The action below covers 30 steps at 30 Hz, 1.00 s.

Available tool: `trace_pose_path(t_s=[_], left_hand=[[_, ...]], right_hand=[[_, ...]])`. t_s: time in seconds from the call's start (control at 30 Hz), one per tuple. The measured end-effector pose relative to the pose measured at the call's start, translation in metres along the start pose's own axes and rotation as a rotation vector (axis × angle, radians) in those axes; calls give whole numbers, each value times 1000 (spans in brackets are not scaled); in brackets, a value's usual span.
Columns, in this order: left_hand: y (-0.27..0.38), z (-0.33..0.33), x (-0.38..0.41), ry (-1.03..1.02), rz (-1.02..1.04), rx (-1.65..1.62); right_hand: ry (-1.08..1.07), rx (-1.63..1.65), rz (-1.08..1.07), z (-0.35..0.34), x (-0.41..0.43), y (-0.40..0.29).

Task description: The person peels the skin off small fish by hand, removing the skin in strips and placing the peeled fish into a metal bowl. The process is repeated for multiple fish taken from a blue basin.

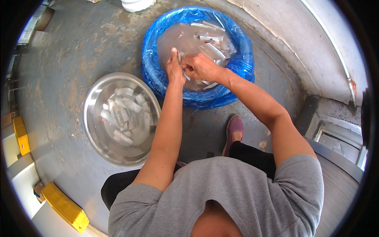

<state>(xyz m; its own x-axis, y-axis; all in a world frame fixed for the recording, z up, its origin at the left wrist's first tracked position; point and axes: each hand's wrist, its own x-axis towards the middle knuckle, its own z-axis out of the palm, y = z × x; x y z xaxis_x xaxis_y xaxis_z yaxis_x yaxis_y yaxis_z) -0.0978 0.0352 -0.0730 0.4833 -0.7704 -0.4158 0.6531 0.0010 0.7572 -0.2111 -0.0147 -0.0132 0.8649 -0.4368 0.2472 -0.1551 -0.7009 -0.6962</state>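
Note:
Over a tub (197, 102) lined with blue plastic film, my left hand (174, 66) grips a silvery piece of fish (179, 57), thumb raised along it. My right hand (202, 65) has its fingers curled and pinches at the same piece from the right; the fingertips are partly hidden. Cloudy water (168, 37) fills the tub. Several cut fish pieces (214, 51) lie in it, mostly on the right side. To the left, a stainless steel basin (92, 133) on the floor holds several pale fish pieces (123, 111) in water.
A white container (137, 4) stands beyond the tub. Along the right run a pale wall (296, 32) and a white pipe (334, 44). Two yellow blocks (63, 206) (21, 135) lie at the left edge. My shoe (235, 126) is just below the tub on the grey floor (59, 97).

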Motion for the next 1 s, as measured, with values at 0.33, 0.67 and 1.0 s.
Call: trace_pose_path(t_s=[0.33,0.67,1.0], left_hand=[[8,8,4,-79,-98,-93],[11,-2,13,-151,-171,-269],[14,-8,15,-265,-21,-225]], right_hand=[[119,847,418,-3,8,18],[107,534,303,2,5,5],[162,532,318,-6,12,-2]])
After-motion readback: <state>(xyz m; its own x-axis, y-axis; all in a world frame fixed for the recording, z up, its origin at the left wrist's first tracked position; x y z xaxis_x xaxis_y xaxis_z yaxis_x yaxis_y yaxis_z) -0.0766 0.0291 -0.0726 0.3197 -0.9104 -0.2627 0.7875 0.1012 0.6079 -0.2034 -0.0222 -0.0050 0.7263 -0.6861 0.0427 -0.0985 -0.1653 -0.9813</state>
